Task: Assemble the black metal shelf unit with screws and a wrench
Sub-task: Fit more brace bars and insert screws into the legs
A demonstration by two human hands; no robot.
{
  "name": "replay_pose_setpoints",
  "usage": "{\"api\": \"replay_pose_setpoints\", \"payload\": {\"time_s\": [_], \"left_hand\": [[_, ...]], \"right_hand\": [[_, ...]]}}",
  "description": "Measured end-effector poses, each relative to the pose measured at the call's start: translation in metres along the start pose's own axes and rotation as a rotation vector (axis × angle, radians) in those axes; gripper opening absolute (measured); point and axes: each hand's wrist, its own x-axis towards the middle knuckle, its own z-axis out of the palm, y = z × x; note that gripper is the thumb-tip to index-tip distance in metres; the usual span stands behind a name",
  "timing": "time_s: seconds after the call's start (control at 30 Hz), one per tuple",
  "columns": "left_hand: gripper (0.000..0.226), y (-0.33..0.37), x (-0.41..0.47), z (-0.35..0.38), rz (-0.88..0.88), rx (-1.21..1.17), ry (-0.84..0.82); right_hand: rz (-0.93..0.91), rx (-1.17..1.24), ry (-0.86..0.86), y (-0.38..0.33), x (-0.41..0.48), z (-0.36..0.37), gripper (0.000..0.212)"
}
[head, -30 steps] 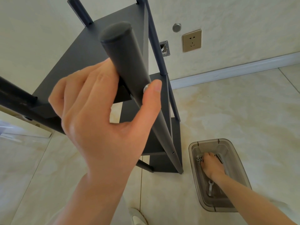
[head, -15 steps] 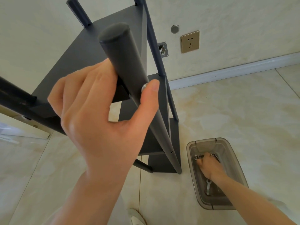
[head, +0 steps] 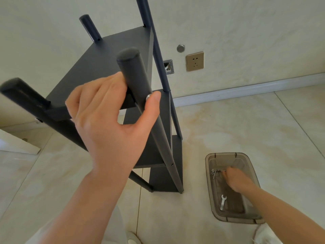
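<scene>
The black metal shelf unit [head: 112, 55] stands upright on the tiled floor, seen from above. My left hand [head: 109, 120] grips its near right post [head: 139, 81] at the top shelf, fingers behind the post and the thumb tip pressing a silver screw head [head: 148, 97] on the post's side. My right hand [head: 236, 179] reaches down into a clear plastic bin [head: 253, 166] on the floor, its fingers among loose screws and washers [head: 214, 172] at the bin's far end. What the fingers hold is hidden. A small silver wrench [head: 223, 202] lies in the bin near my forearm.
A wall with a gold power socket [head: 194, 61], a round cap and an open wall box lies behind the shelf. A white baseboard [head: 246, 88] runs along the floor. A white panel [head: 15, 143] sits at the left. My shoe tip [head: 132, 239] shows at the bottom.
The view has tilted up, showing more of the posts' tops. My right hand has shifted slightly inside the bin. My left hand keeps its grip on the post and screw.
</scene>
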Motion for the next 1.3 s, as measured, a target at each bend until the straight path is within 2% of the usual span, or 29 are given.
{"api": "replay_pose_setpoints", "payload": {"time_s": [0.07,0.1,0.3,0.43,0.57,0.67,0.77,0.87,0.93,1.0,1.07,1.17,1.3], "left_hand": [[0.034,-0.002,-0.009,-0.008,0.118,0.083,0.111],[0.035,0.002,-0.005,-0.004,0.132,0.095,0.112],[0.038,-0.002,-0.002,0.0,0.143,0.045,0.127],[0.039,-0.002,0.002,0.001,0.144,0.043,0.12],[0.038,0.001,0.001,0.002,0.147,0.035,0.122],[0.042,0.0,0.001,0.003,0.131,0.035,0.1],[0.044,-0.001,0.001,0.002,0.117,0.022,0.081],[0.045,-0.001,0.002,0.001,0.111,0.021,0.057],[0.044,-0.002,0.002,-0.001,0.104,0.023,0.028],[0.043,-0.002,0.002,-0.004,0.093,0.025,0.002],[0.042,-0.003,0.002,-0.007,0.08,0.028,-0.022],[0.043,-0.005,0.001,-0.013,0.068,0.024,-0.052],[0.041,-0.009,0.001,-0.021,0.056,0.007,-0.056]], "right_hand": [[0.015,-0.047,0.008,0.014,0.0,-0.013,0.037],[0.027,-0.063,0.01,0.021,0.0,-0.018,0.038],[0.096,-0.222,0.03,0.045,-0.008,-0.048,0.035],[0.079,-0.284,0.068,0.036,-0.017,-0.069,0.023],[-0.007,-0.025,0.143,-0.011,-0.025,-0.093,0.029],[-0.119,0.335,0.234,-0.067,-0.043,-0.112,0.019],[-0.181,0.705,0.305,-0.123,-0.069,-0.13,0.019],[-0.205,1.026,0.239,-0.169,-0.096,-0.14,0.023],[-0.21,1.086,0.181,-0.19,-0.11,-0.141,0.025],[-0.187,1.05,0.199,-0.203,-0.115,-0.141,0.026],[-0.128,1.011,0.214,-0.21,-0.114,-0.141,0.024],[-0.045,1.013,0.139,-0.218,-0.109,-0.135,0.024],[-0.119,0.982,0.03,-0.23,-0.111,-0.11,0.014]]}}
